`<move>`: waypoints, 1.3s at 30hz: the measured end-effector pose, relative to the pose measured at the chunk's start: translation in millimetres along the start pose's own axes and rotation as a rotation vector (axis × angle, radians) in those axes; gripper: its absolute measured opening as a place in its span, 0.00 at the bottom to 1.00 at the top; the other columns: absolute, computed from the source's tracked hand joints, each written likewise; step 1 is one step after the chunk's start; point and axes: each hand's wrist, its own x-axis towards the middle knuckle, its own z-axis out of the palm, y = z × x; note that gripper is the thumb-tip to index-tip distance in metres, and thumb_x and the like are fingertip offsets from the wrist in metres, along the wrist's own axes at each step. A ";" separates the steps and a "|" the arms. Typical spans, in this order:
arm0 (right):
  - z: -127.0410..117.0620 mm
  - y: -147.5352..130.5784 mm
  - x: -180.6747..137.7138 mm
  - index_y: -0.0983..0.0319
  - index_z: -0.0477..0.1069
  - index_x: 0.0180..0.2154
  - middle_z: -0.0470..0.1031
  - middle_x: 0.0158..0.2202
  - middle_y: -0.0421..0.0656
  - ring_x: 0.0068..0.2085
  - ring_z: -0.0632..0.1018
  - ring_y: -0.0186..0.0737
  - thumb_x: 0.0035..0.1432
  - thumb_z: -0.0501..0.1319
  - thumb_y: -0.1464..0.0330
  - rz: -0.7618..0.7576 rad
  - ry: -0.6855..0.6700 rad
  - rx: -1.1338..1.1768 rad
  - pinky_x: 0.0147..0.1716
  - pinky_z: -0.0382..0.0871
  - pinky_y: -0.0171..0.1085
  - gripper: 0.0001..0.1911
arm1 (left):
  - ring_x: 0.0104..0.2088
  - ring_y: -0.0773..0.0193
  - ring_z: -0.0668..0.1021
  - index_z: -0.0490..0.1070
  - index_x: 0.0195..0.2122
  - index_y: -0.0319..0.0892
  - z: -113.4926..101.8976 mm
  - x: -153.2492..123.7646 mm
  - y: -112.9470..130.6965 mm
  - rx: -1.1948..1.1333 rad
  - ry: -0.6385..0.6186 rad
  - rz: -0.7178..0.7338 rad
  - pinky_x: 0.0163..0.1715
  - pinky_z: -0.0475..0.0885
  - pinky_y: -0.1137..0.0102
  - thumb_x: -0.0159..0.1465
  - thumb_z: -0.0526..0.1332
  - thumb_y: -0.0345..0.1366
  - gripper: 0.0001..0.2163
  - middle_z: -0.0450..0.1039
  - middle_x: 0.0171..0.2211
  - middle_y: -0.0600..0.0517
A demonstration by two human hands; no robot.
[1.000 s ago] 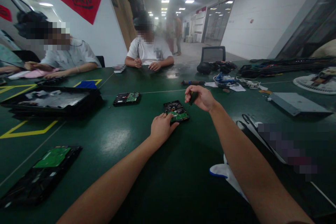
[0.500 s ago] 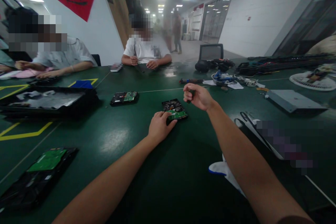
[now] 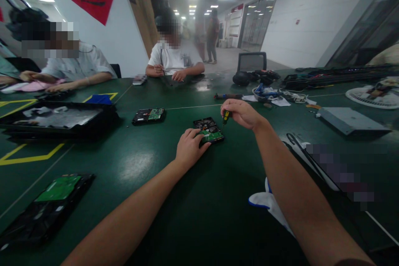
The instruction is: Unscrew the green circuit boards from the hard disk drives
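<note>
A hard drive (image 3: pixel 210 129) with a green circuit board lies on the table in front of me. My left hand (image 3: pixel 190 147) grips its near left side, fingers over the board and thumb along the near edge. My right hand (image 3: pixel 239 113) is closed around a small black and yellow screwdriver (image 3: pixel 226 116). The screwdriver points down, its thin tip close to the drive's right edge; whether it touches cannot be made out. Beneath my right forearm lies a white glove (image 3: pixel 264 201) with blue trim, partly hidden.
Other hard drives lie at left (image 3: pixel 148 115) and near left (image 3: pixel 59 189). Black trays (image 3: pixel 62 126) are stacked on the left. A grey metal box (image 3: pixel 350 120) and cables (image 3: pixel 264 92) are at right. Across the table, a person (image 3: pixel 174 60) works; another person (image 3: pixel 90 64) sits at left.
My right hand has shifted slightly right and turned, so the screwdriver now shows pointing downward beside the drive. My left hand stays on the drive. The view has moved a little.
</note>
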 end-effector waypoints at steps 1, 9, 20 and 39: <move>0.2 -0.9 0.3 0.60 0.76 0.32 0.76 0.33 0.42 0.36 0.74 0.39 0.56 0.68 0.64 -0.003 0.011 -0.041 0.39 0.69 0.38 0.06 | 0.59 0.48 0.71 0.79 0.51 0.48 -1.4 0.7 -0.3 0.009 -0.017 0.026 0.60 0.70 0.54 0.68 0.64 0.49 0.16 0.75 0.57 0.47; 6.7 -10.4 -1.5 0.61 0.73 0.30 0.82 0.43 0.47 0.36 0.77 0.37 0.57 0.68 0.65 0.029 -0.007 -0.143 0.28 0.64 0.35 0.08 | 0.54 0.52 0.76 0.78 0.51 0.45 1.5 0.2 -4.2 -0.015 0.004 0.036 0.55 0.74 0.59 0.68 0.64 0.49 0.17 0.76 0.55 0.47; 0.1 -12.1 -2.9 0.63 0.77 0.40 0.82 0.38 0.51 0.38 0.80 0.43 0.66 0.60 0.60 0.065 -0.067 -0.043 0.25 0.65 0.35 0.14 | 0.51 0.55 0.80 0.75 0.54 0.47 1.2 -3.8 6.8 0.002 -0.064 -0.080 0.45 0.79 0.65 0.70 0.60 0.49 0.17 0.71 0.62 0.49; 5.9 -22.8 -5.6 0.61 0.77 0.34 0.83 0.36 0.45 0.22 0.63 0.29 0.61 0.66 0.63 0.057 -0.011 -0.291 0.17 0.49 0.33 0.08 | 0.48 0.55 0.82 0.73 0.55 0.49 -1.4 -3.5 11.5 0.038 -0.098 -0.104 0.40 0.78 0.65 0.70 0.59 0.49 0.17 0.69 0.62 0.49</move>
